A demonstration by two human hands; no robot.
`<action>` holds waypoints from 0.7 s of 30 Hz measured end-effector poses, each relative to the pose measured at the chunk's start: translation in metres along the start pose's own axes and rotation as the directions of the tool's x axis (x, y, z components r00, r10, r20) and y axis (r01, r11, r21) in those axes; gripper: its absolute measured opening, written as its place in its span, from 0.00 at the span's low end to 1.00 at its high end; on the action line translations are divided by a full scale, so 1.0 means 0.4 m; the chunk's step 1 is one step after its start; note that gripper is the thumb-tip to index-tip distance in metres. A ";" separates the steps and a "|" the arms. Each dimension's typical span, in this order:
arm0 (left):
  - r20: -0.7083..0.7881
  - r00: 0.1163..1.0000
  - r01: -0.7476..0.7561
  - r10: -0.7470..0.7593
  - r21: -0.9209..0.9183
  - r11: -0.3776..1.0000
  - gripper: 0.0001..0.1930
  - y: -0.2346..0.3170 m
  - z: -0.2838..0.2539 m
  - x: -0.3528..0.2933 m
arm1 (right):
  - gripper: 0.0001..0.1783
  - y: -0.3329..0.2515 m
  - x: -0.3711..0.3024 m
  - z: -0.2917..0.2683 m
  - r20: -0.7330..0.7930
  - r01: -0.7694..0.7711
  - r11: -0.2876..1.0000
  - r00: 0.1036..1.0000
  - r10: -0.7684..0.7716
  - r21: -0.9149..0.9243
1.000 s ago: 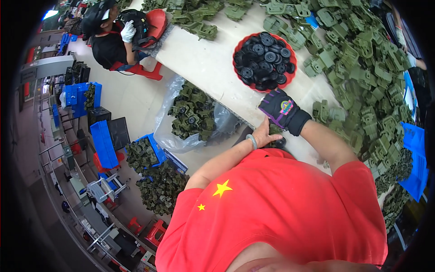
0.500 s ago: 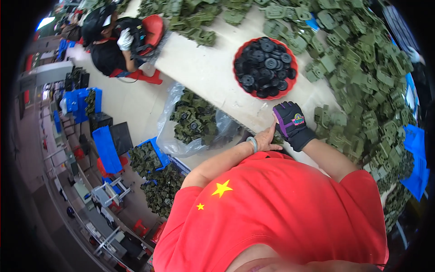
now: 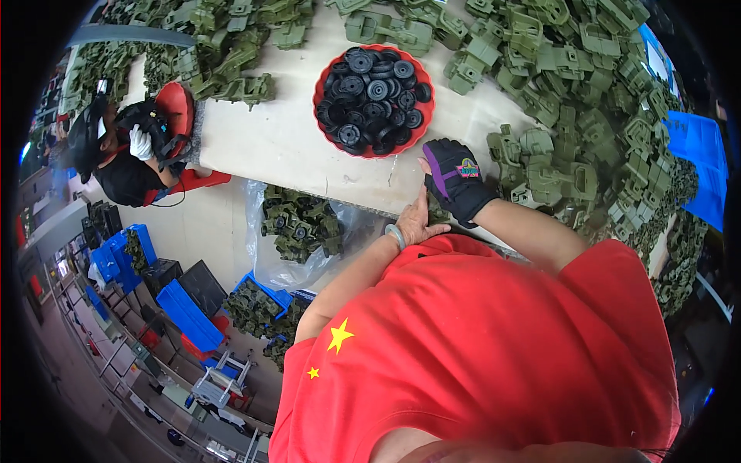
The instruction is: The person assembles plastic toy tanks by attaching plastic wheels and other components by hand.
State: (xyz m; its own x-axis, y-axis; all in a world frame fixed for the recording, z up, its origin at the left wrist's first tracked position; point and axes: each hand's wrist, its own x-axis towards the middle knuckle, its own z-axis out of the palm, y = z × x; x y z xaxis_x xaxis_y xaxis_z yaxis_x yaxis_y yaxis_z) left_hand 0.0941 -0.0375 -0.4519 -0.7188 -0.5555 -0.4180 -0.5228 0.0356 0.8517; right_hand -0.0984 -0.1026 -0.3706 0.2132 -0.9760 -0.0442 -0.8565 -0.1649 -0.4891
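Observation:
At the near table edge, my bare left hand (image 3: 415, 221), a pale bangle on its wrist, has thumb and index finger on either side of a green plastic part (image 3: 437, 210). Most of that part is hidden under my hands. My right hand (image 3: 454, 181), in a black and purple fingerless glove, is curled just above and against the left fingertips; what its fingers grip is hidden. Beyond my hands stands a red scalloped bowl (image 3: 429, 123) heaped with small black wheels (image 3: 377, 90).
Green plastic vehicle bodies (image 3: 567, 170) are piled along the table's right and far side. Below the table edge at left sits a clear plastic bag (image 3: 258, 251) of green parts with black wheels. Blue crates (image 3: 189, 315) stand on the floor. A gloved co-worker (image 3: 127, 154) sits at far left.
The view has shifted, so the bowl, table and hands appear farther left. Both hands keep about the same hold at the table edge.

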 end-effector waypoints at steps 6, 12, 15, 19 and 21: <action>-0.004 1.000 -0.022 0.022 0.002 1.000 0.59 0.013 -0.009 0.001 | 0.12 -0.014 0.018 -0.060 0.244 0.375 0.923 0.907 -0.344 -0.092; 0.011 1.000 0.018 -0.019 0.055 0.998 0.62 0.043 -0.023 -0.006 | 0.12 -0.006 -0.008 -0.007 -0.044 -0.045 0.998 0.998 0.044 -0.036; -0.034 0.999 0.018 -0.015 0.077 0.997 0.66 0.054 -0.023 -0.013 | 0.15 -0.025 -0.015 -0.015 -0.024 -0.244 0.970 0.969 0.244 0.015; -0.028 0.994 0.109 -0.108 0.033 0.993 0.68 0.075 -0.026 -0.020 | 0.18 -0.012 -0.025 -0.019 -0.065 -0.203 0.979 0.977 0.205 0.036; -0.150 0.989 -0.027 0.006 -0.139 0.990 0.70 0.034 -0.005 -0.026 | 0.15 -0.006 -0.020 -0.025 -0.108 -0.140 0.860 0.969 0.220 0.490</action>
State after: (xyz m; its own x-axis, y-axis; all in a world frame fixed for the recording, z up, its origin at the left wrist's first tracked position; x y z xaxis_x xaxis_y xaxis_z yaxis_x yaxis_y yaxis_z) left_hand 0.0955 -0.0329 -0.4353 -0.6446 -0.6740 -0.3609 -0.4345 -0.0656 0.8983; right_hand -0.1026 -0.0959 -0.3604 -0.0325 -0.9979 -0.0562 -0.5363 0.0648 -0.8415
